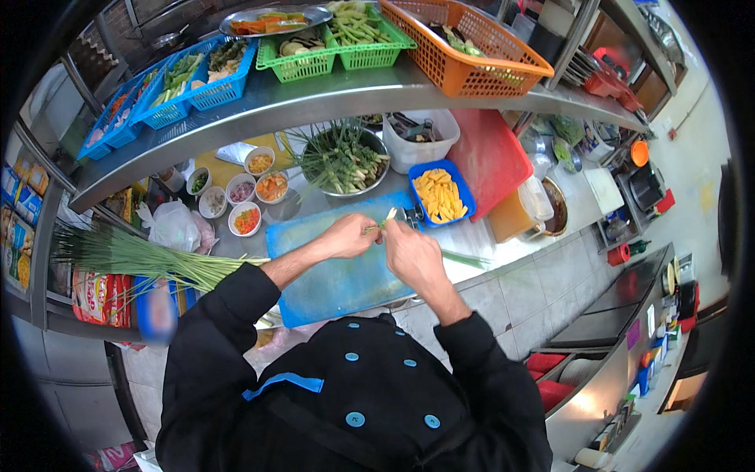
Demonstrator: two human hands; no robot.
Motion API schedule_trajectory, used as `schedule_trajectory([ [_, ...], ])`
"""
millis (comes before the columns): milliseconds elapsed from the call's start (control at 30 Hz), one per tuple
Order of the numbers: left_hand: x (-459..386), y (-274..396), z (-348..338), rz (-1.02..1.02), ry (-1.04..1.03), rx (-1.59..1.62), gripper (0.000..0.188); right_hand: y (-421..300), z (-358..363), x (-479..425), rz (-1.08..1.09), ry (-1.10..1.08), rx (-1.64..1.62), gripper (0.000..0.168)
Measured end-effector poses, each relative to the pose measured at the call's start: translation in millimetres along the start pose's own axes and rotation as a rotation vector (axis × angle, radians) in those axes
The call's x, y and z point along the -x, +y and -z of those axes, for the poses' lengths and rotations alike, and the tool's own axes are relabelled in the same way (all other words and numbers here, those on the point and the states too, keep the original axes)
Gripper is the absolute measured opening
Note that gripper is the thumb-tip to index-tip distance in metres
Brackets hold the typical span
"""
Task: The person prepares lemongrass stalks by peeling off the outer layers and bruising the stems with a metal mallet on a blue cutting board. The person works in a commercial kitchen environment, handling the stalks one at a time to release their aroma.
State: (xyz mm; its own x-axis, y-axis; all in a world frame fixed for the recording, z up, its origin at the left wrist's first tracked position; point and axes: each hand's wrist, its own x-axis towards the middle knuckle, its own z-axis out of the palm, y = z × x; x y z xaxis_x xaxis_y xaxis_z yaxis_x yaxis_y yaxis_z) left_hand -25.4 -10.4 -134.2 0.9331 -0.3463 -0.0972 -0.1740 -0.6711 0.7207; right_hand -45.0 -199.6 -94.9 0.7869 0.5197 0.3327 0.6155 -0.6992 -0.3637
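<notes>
Above the blue cutting board (pixel 339 277), my left hand (pixel 352 237) and my right hand (pixel 413 253) meet, both pinching a small bunch of green stalks (pixel 390 216) with pale ends; its long green leaves stick out past my right hand. A metal bowl (pixel 377 180) behind the board holds tied green onions or chives (pixel 351 156). Beside my left forearm lies a large pile of long green stalks (pixel 171 259). Right of the board, a blue tray (pixel 470 203) holds yellow cut sticks (pixel 437 194), perhaps potato. A dark object near my right hand is partly hidden.
Several white cups (pixel 242 233) of chopped vegetables stand back left, near a plastic bag (pixel 174 227). A white bin (pixel 407 154), a red board (pixel 489 153) and an orange-brown container (pixel 508 218) stand right. Overhead, a steel shelf (pixel 253 109) carries blue, green and orange baskets (pixel 472 79).
</notes>
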Motion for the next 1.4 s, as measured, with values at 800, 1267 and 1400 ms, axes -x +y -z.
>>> schedule_trajectory([
  [800,20.8,53.9,53.6,-0.034,-0.287,0.33,0.028,25.5,5.3,30.7,-0.493,0.026,-1.499,0.033],
  [1267,22.9,77.3,29.7,-0.13,0.09,0.008,0.027,18.0,7.0,21.4,-0.55,0.206,-1.439,0.029],
  [1400,17.5,60.9,-3.5,-0.14,0.201,0.412,0.027,8.9,7.1,24.1,-0.503,0.209,-1.54,0.032],
])
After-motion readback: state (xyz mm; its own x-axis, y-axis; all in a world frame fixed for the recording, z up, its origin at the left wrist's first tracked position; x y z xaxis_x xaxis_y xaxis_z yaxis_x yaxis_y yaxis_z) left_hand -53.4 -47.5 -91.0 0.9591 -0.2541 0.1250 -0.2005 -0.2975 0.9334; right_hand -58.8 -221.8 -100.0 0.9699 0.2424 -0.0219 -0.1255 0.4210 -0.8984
